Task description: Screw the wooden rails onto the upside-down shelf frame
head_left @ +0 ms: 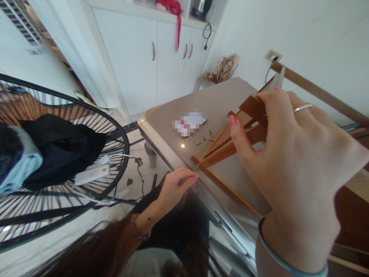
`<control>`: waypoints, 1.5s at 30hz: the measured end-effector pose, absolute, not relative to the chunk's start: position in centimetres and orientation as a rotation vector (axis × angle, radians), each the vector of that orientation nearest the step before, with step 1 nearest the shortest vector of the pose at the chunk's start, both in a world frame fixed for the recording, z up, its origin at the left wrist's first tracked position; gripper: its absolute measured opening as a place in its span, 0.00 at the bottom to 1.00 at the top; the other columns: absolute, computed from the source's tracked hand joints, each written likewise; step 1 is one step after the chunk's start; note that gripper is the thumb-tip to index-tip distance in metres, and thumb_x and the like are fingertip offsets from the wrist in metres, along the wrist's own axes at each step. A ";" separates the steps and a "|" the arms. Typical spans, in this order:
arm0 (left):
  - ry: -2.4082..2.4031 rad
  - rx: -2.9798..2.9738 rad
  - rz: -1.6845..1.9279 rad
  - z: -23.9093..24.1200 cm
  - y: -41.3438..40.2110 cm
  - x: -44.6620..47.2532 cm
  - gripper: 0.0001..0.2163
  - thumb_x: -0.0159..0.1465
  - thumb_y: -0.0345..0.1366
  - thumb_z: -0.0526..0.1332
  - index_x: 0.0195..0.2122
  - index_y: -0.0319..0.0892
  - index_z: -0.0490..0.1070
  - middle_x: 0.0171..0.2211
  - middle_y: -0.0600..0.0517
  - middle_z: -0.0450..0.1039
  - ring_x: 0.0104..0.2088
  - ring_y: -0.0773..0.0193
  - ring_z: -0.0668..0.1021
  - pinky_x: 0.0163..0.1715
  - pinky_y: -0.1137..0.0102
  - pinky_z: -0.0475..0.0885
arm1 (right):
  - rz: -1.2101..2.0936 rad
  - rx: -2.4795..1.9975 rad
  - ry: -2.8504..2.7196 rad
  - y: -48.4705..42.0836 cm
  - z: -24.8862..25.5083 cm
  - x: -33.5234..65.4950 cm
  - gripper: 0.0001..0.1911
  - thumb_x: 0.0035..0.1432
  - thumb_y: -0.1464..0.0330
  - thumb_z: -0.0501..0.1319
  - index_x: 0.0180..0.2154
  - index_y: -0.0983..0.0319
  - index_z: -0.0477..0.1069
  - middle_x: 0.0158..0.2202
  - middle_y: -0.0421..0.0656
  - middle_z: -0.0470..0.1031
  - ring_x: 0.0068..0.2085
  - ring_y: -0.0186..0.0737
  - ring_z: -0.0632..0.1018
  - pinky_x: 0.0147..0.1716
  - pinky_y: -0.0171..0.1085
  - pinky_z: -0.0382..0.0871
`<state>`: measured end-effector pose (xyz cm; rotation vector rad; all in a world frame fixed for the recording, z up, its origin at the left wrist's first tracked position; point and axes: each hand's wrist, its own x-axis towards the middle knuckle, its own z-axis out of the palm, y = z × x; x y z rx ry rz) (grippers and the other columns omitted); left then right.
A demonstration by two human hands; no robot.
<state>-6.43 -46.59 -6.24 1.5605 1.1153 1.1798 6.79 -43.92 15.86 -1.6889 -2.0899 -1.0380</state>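
My left hand (179, 185), low at the table's front edge, pinches a thin metal hex key (197, 167). The key's far end meets a wooden bar (227, 186) near the bar's left end. That bar belongs to a brown wooden frame (220, 154) whose slats slope up to the right. High on the frame, my right hand (291, 142) is closed round a wooden piece (253, 108), thumb on the near side. Its other fingers are partly hidden behind the wood. Several small screws (204, 137) lie on the table left of the frame.
On the grey-brown table (170, 107) lies a phone (188, 124) with a blurred screen. A corded black chair (115, 127) holding dark clothes (66, 150) and a white power strip (92, 175) stands left. White cabinets (127, 57) and a wall socket (273, 55) are behind.
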 end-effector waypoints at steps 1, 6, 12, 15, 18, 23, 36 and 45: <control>1.144 1.516 1.161 -6.1 -46.8 -6.2 0.10 0.64 0.40 0.58 0.36 0.43 0.78 0.33 0.53 0.77 0.35 0.73 0.77 0.38 0.79 0.71 | -1.040 -1.688 -2.090 -43.9 15.9 6.8 0.17 0.62 0.56 0.54 0.47 0.59 0.66 0.41 0.46 0.77 0.39 0.45 0.76 0.24 0.38 0.47; 1.295 1.432 1.101 -5.4 -47.3 -6.1 0.11 0.63 0.38 0.59 0.46 0.44 0.72 0.33 0.56 0.76 0.33 0.75 0.76 0.38 0.79 0.71 | -1.022 -1.664 -2.097 -43.9 15.8 6.9 0.17 0.63 0.57 0.54 0.48 0.60 0.66 0.41 0.47 0.77 0.38 0.44 0.76 0.24 0.38 0.48; 1.319 1.697 1.164 -5.5 -46.7 -6.5 0.06 0.63 0.31 0.57 0.39 0.41 0.72 0.34 0.55 0.75 0.33 0.75 0.75 0.39 0.79 0.71 | -1.042 -1.675 -2.094 -43.8 15.8 6.9 0.15 0.64 0.60 0.52 0.48 0.60 0.67 0.42 0.47 0.77 0.41 0.45 0.76 0.25 0.38 0.50; 1.325 1.762 1.199 -5.5 -46.6 -6.4 0.06 0.62 0.29 0.57 0.39 0.41 0.71 0.32 0.55 0.75 0.32 0.75 0.75 0.37 0.80 0.71 | -1.087 -1.695 -2.077 -43.7 15.7 7.0 0.12 0.65 0.63 0.52 0.47 0.59 0.66 0.44 0.46 0.77 0.40 0.43 0.77 0.25 0.38 0.51; 1.340 1.814 1.222 -5.5 -46.8 -6.3 0.06 0.62 0.28 0.57 0.38 0.41 0.71 0.31 0.55 0.74 0.32 0.75 0.75 0.37 0.80 0.71 | -1.096 -1.687 -2.071 -43.7 15.6 7.1 0.11 0.64 0.64 0.53 0.47 0.59 0.66 0.45 0.45 0.77 0.40 0.43 0.77 0.25 0.38 0.51; 1.330 1.878 1.266 -5.4 -47.1 -6.6 0.07 0.63 0.28 0.56 0.38 0.43 0.72 0.34 0.55 0.75 0.36 0.75 0.76 0.40 0.80 0.71 | -1.080 -1.683 -2.062 -43.6 15.6 7.0 0.11 0.64 0.63 0.53 0.47 0.59 0.65 0.45 0.45 0.77 0.42 0.45 0.77 0.25 0.38 0.50; 1.314 1.809 1.192 -5.9 -46.7 -6.6 0.08 0.66 0.32 0.54 0.40 0.42 0.72 0.36 0.53 0.76 0.37 0.73 0.76 0.41 0.77 0.72 | -1.005 -1.640 -2.080 -43.7 15.7 7.1 0.12 0.63 0.67 0.54 0.47 0.59 0.68 0.41 0.47 0.77 0.43 0.47 0.76 0.28 0.37 0.60; 1.289 1.812 1.153 -6.0 -45.9 -7.1 0.09 0.67 0.34 0.54 0.41 0.44 0.73 0.37 0.53 0.77 0.39 0.72 0.78 0.43 0.76 0.73 | -1.030 -1.576 -2.083 -42.9 15.3 7.7 0.10 0.64 0.69 0.54 0.46 0.59 0.68 0.45 0.47 0.78 0.47 0.45 0.77 0.30 0.36 0.61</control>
